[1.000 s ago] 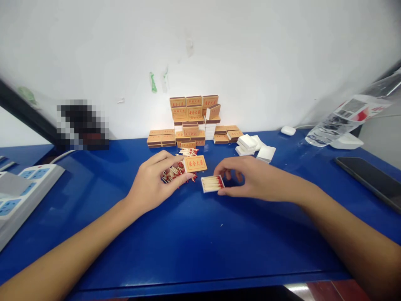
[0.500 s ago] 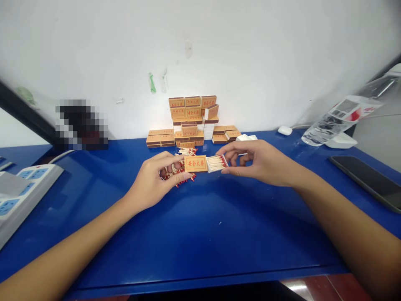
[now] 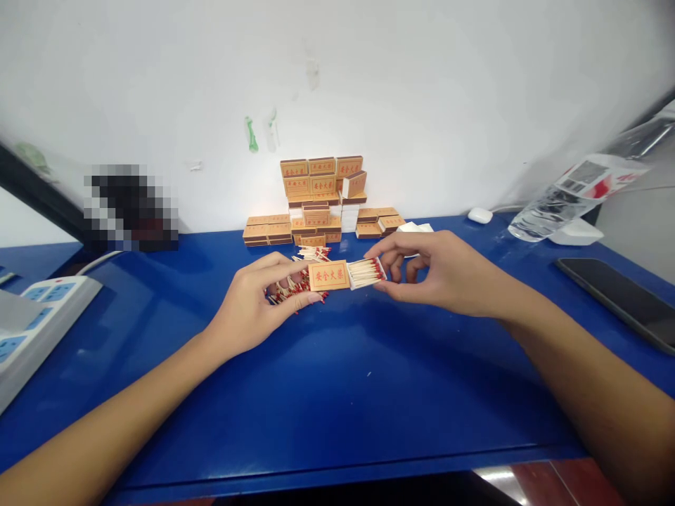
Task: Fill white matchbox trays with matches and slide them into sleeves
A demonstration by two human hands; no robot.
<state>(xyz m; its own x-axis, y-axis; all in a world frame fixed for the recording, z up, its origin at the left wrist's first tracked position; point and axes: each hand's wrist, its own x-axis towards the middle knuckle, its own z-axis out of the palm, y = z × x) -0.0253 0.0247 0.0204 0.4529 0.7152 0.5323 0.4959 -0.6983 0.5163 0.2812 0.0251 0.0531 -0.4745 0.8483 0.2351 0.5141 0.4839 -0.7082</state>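
Note:
My left hand (image 3: pixel 264 292) grips the orange matchbox sleeve (image 3: pixel 329 275) between thumb and fingers, its red lettering facing up. Out of the sleeve's right end sticks a white inner tray (image 3: pixel 368 284), filled with red-tipped matches (image 3: pixel 365 269). My right hand (image 3: pixel 429 270) pinches the tray's right end with thumb and index finger, the other fingers curled. Behind and under my left hand lies a loose heap of matches (image 3: pixel 315 251), partly hidden by the fingers and the box.
Stacked matchboxes (image 3: pixel 323 184) lean at the wall, with lower piles (image 3: pixel 267 230) either side. White pieces (image 3: pixel 415 228) lie behind my right hand. A phone (image 3: pixel 616 299), a plastic bottle (image 3: pixel 556 200) and a white charger (image 3: pixel 480 216) are right; a power strip (image 3: pixel 47 316) is left.
Both hands hold the half-open matchbox in nearly the same pose. The whole view has shifted slightly, and the tray stands about as far out of the sleeve as before.

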